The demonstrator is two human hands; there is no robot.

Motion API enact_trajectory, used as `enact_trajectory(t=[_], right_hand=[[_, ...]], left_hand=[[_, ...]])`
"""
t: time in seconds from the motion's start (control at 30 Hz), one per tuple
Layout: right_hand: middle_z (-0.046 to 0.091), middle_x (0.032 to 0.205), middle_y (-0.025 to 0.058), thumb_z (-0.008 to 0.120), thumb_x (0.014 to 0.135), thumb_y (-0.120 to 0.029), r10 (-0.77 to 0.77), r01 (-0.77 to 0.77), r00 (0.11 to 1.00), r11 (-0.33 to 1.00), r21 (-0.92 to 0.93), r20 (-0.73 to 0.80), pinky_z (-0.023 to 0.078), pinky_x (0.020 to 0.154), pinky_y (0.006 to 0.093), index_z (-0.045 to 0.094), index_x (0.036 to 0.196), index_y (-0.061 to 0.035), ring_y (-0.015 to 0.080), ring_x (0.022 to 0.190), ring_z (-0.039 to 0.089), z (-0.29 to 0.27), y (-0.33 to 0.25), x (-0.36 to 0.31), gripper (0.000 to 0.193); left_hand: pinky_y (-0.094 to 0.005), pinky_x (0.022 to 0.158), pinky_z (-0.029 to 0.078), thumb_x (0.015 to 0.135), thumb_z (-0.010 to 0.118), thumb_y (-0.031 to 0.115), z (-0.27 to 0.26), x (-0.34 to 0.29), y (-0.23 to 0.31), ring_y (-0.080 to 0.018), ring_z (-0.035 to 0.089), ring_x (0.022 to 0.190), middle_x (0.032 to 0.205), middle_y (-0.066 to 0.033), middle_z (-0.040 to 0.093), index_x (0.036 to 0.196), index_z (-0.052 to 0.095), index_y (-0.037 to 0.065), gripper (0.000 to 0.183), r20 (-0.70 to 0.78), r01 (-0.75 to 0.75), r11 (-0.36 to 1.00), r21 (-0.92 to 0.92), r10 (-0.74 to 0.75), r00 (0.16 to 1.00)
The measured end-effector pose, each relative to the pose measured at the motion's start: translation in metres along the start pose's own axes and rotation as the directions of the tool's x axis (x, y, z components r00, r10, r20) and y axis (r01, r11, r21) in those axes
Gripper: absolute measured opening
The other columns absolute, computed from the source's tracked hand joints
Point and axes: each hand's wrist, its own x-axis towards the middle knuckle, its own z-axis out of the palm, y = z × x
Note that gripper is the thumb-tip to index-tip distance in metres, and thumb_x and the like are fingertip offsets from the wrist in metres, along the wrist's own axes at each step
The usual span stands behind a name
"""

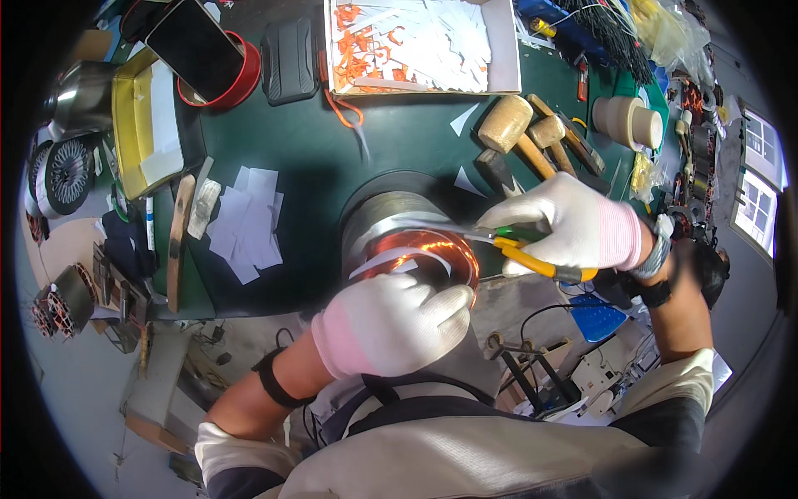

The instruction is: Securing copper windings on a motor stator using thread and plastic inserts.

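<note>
A motor stator, a grey metal cylinder with a ring of copper winding at its near end, stands at the table's front edge. My left hand, in a white glove with a pink cuff, is closed over the winding's near rim. A pale strip curves inside the ring beside its fingertips. In my right hand, also gloved, is a yellow-handled cutting tool with a touch of green. Its slim metal end points left at the winding's right side; blur hides whether it is scissors or pliers.
White paper slips lie left of the stator, beside a wooden stick. Behind is a box of white and orange strips. Mallets and a tape roll lie right. A phone leans in a red holder.
</note>
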Motion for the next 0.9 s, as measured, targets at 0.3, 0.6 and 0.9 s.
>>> enact_trajectory(t=[0.3,0.6,0.9], right_hand=[[0.058,0.081,0.0056,0.084,0.074,-0.028,-0.206,-0.146,0.822,0.825,-0.546,-0.531,0.053,0.059,0.0387,0.072,0.123,-0.0193,0.0259,0.07,0.066,0.098,0.007,-0.054,0.052],[0.058,0.084,0.0031,0.085,0.077,-0.035,-0.245,-0.174,0.785,0.794,-0.583,-0.569,0.053,0.059,0.0368,0.07,0.133,-0.0175,0.0212,0.069,0.065,0.111,0.013,-0.052,0.06],[0.058,0.078,0.0089,0.082,0.078,-0.028,-0.242,0.027,0.922,0.82,-0.572,-0.302,0.053,0.059,0.0421,0.075,0.127,-0.0123,0.0306,0.067,0.066,0.036,-0.017,-0.028,0.052]], left_hand=[[-0.0318,0.064,0.057,0.078,0.081,0.01,0.008,0.009,0.034,-0.0217,0.072,0.077,0.116,-0.0165,0.075,0.098,0.078,0.004,0.021,-0.026,0.224,0.971,0.083,-0.223,0.974],[-0.0268,0.06,0.053,0.084,0.072,0.011,0.02,0.003,0.026,-0.0157,0.071,0.076,0.12,-0.0184,0.075,0.105,0.077,0.0,0.024,-0.142,0.247,0.953,0.178,-0.223,0.964],[-0.0264,0.05,0.045,0.079,0.082,0.01,0.014,0.002,0.018,-0.0115,0.058,0.053,0.119,-0.0146,0.078,0.102,0.08,0.005,0.024,-0.128,0.205,0.968,0.142,-0.187,0.974]])
